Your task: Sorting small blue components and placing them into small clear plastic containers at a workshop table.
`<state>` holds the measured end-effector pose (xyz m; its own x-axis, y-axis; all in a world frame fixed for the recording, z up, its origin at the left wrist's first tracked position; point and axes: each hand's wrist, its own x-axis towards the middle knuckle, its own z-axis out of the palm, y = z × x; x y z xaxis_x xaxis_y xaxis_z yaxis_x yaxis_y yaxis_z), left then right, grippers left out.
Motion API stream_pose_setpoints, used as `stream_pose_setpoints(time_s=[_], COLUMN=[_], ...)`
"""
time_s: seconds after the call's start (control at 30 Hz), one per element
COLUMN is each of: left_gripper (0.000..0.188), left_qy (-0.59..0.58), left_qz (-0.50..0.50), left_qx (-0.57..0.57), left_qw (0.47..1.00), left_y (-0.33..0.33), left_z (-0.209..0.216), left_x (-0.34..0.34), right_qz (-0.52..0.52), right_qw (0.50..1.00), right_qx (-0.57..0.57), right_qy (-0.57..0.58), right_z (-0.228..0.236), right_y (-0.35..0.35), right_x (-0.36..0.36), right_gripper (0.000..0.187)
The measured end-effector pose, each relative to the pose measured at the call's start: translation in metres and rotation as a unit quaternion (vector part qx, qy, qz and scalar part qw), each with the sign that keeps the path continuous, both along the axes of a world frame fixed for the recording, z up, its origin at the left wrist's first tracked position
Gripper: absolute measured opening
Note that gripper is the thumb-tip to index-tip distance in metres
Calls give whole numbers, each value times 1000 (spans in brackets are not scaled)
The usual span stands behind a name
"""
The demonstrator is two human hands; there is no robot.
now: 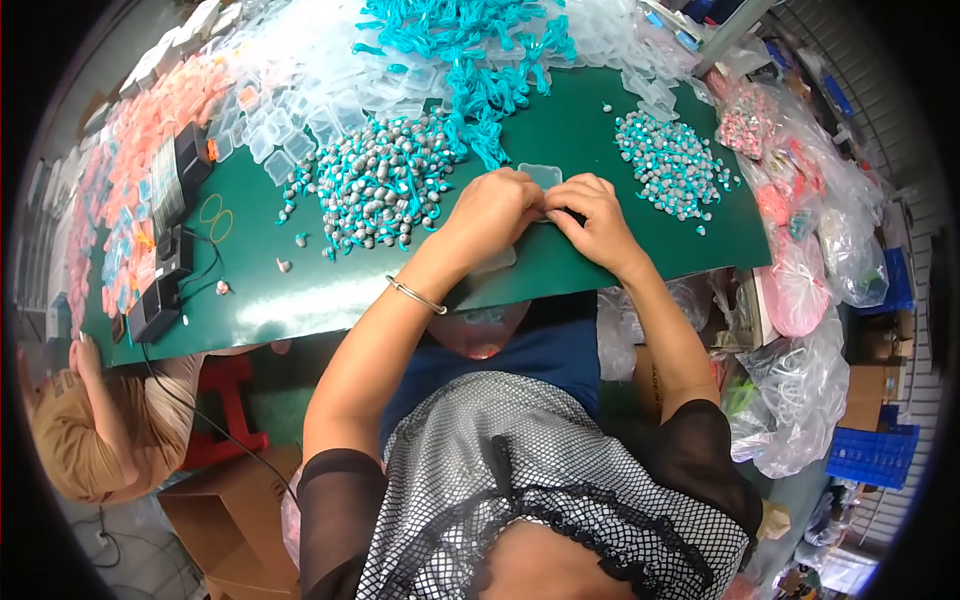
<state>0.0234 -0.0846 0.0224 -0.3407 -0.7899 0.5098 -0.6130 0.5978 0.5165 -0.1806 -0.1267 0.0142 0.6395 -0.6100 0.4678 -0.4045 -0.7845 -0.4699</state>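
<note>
Over the green table (640, 245), my left hand (498, 208) and my right hand (594, 218) meet with their fingertips pinched together. What they hold is mostly hidden behind the fingers; a sliver of clear plastic shows between them. Just beyond the fingertips lies a clear plastic case (541, 174). Another clear piece (496, 262) sits below my left hand, near the table's front edge. Left of my hands is a big heap of small grey-and-teal rounded pieces (380, 185). A smaller heap of similar pieces (668, 165) lies to the right.
Teal cord bundles (480, 75) spill from a mound of clear cases (310, 75) at the back. Black devices (160, 308) with a cable stand at the left, near yellow rubber bands (215, 218). Another person (95, 430) sits lower left. Filled plastic bags (795, 270) crowd the right.
</note>
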Motion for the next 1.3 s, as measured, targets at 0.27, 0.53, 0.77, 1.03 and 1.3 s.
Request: stream_pose_setpoints(time_s=[0.27,0.53,0.77,1.03,1.3], left_gripper=[23,39,44,39,45], left_qy=[-31,-23,-23,-6,-25], left_qz=[-13,55,95,114,128], left_qx=[29,98,137,169,141], left_qw=[999,993,986,979,981], left_y=[13,16,17,13,17], left_z=[11,5,7,10,7], left_x=[10,10,9,3,0], right_qz=[-12,13,27,27,2], right_qw=[996,985,996,994,989], right_qx=[58,-136,-82,-80,-82], right_qy=[-68,107,36,76,120], right_z=[21,12,31,26,30], right_y=[-34,-82,-51,-19,-14], right_x=[26,85,33,11,11], right_gripper=[12,24,14,13,23])
